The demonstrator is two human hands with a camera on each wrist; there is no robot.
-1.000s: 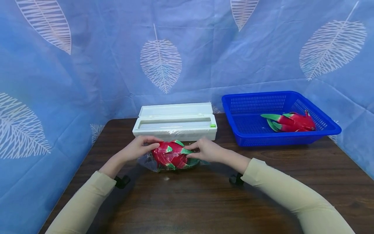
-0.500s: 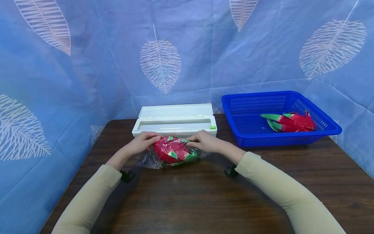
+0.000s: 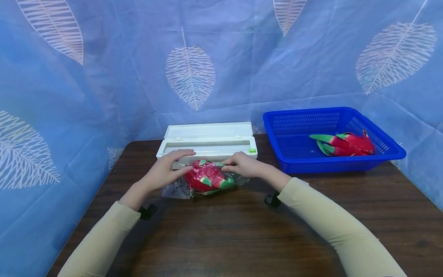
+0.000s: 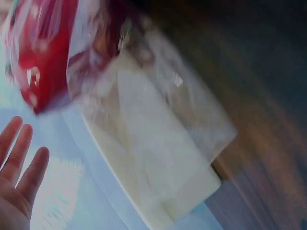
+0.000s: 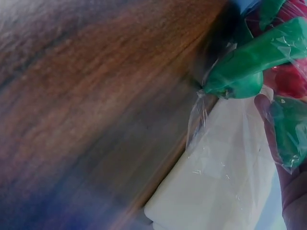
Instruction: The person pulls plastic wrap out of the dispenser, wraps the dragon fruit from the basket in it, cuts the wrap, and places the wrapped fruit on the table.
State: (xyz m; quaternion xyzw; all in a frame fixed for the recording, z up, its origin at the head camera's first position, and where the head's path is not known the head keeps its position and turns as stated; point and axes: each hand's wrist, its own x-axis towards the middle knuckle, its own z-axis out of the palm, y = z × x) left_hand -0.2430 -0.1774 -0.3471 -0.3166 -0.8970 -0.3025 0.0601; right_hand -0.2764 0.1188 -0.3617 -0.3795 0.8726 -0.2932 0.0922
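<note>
A red dragon fruit (image 3: 205,177) with green scales lies on the table in front of the white box, wrapped in clear plastic film (image 3: 176,189) whose loose ends spread out at both sides. My left hand (image 3: 165,170) is at its left end, fingers spread and straight, thumb tip right at the fruit. In the left wrist view those fingers (image 4: 18,163) stand apart from the red skin. With thumb and fingers my right hand (image 3: 243,165) grips the wrapped fruit at its upper right; in the right wrist view a finger shows behind a film-covered green scale (image 5: 290,129).
Behind the fruit stands a white cling film box (image 3: 207,156), lid raised, with a green slider (image 3: 252,150) at its right. To the right, a blue basket (image 3: 283,163) holds a second dragon fruit (image 3: 351,144). A blue leaf-print cloth (image 3: 221,77) hangs behind the brown table (image 3: 221,231).
The dragon fruit has been rolled, its film pulled away from the box front. My left hand has loosened and spread its fingers; my right hand has shifted slightly up and stays on the fruit.
</note>
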